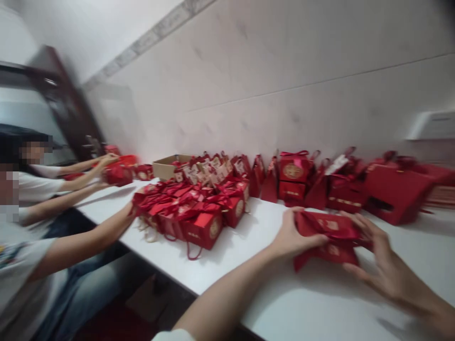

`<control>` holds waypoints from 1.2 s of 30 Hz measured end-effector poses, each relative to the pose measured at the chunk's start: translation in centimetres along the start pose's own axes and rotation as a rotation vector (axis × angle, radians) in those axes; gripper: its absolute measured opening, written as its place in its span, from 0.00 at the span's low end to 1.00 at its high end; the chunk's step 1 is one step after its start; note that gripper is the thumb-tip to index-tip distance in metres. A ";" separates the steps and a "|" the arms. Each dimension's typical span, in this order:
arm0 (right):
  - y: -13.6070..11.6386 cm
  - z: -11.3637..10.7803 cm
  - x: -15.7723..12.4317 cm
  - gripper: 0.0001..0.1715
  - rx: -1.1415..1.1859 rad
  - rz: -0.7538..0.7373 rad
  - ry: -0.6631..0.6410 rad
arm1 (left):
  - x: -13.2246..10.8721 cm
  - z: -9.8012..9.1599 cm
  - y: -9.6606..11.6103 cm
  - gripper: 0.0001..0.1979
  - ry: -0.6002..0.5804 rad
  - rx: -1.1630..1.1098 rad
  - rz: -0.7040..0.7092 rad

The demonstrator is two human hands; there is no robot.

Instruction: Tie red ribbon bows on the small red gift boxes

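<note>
A small red gift box [329, 232] with gold print and a red ribbon across its top is held low over the white table. My left hand [293, 239] grips its left end, the thumb lying on top and the fingers behind. At the box's right end, my right hand [382, 258] has its fingers along the back and its thumb at the front, around the ribbon end. Motion blur softens the fingertips, and the box's underside is hidden.
Left of my hands, several ribboned red boxes [199, 225] crowd the white table [249, 265]. Larger red bags and boxes [398, 189] line the tiled wall, near an open cardboard box [163, 166]. Other people sit on the left, one reaching an arm [90, 244] to the boxes.
</note>
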State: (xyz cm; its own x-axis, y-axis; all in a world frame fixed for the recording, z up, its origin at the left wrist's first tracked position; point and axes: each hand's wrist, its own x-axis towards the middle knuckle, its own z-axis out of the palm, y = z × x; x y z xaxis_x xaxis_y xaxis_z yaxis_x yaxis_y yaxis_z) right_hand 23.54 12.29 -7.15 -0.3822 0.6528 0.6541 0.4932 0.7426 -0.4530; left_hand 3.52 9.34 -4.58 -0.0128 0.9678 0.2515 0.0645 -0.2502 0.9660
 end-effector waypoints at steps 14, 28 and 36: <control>-4.3 -2.0 1.9 0.16 0.019 0.232 0.011 | 0.9 -0.5 0.2 0.29 -0.043 -0.001 0.042; -5.3 -2.2 1.6 0.20 0.178 0.349 -0.282 | 1.2 -0.8 0.3 0.28 0.043 -0.045 0.066; -5.4 -1.7 0.6 0.25 0.324 0.524 -0.687 | 0.7 -0.3 -0.4 0.32 0.079 -0.032 0.071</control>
State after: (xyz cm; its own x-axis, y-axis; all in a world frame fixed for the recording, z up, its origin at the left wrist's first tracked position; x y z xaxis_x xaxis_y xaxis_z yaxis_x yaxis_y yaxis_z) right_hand 21.95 8.45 -3.27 -0.6027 0.7858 -0.1389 0.5311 0.2651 -0.8048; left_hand 3.15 10.14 -4.81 -0.0884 0.9426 0.3221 0.0363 -0.3201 0.9467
